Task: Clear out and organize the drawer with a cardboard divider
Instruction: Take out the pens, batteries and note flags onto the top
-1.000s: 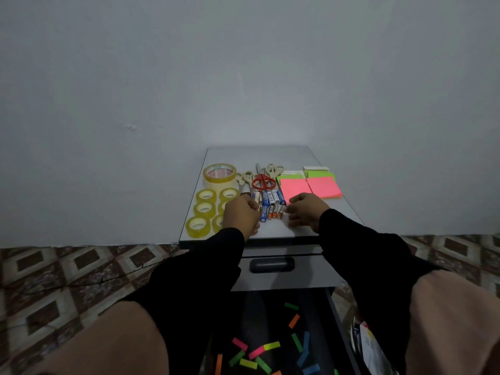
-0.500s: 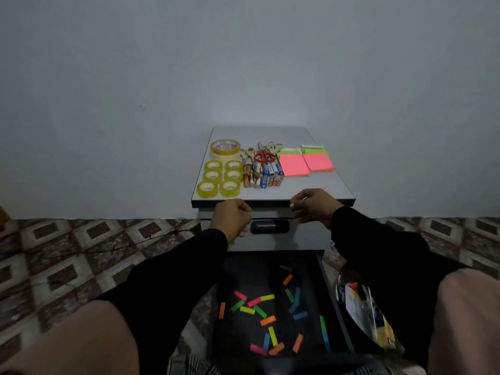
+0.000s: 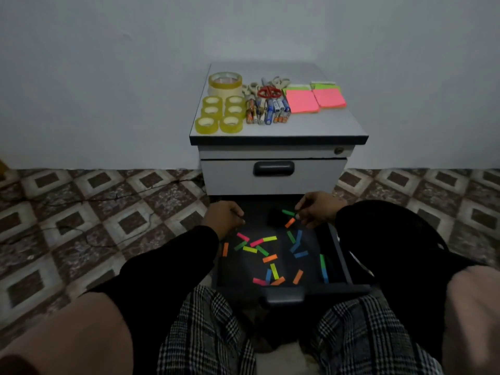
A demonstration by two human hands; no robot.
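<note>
The bottom drawer [image 3: 335, 255] of a small grey cabinet [image 3: 276, 180] is pulled out toward me. Its dark floor holds several loose coloured paper strips [image 3: 263, 250]. My left hand [image 3: 226, 216] hangs over the back left corner of the drawer with its fingers curled down; whether it holds anything is hidden. At the back right, my right hand [image 3: 316, 208] pinches the end of a green strip [image 3: 287, 212], with an orange strip [image 3: 289, 222] just below it. A dark shape [image 3: 273, 216] lies beside them. No cardboard divider is in view.
The cabinet top [image 3: 319, 128] carries tape rolls [image 3: 219, 115], scissors [image 3: 267, 92], markers [image 3: 267, 110] and pink sticky note pads [image 3: 313, 101]. The upper drawer [image 3: 273, 168] is closed. A black bag [image 3: 392, 226] stands right of the drawer. A cable [image 3: 89, 239] runs over the tiled floor at left.
Both hands have left the cabinet top and come down into the open bottom drawer. My view has tilted down, bringing the whole drawer and my knees into sight.
</note>
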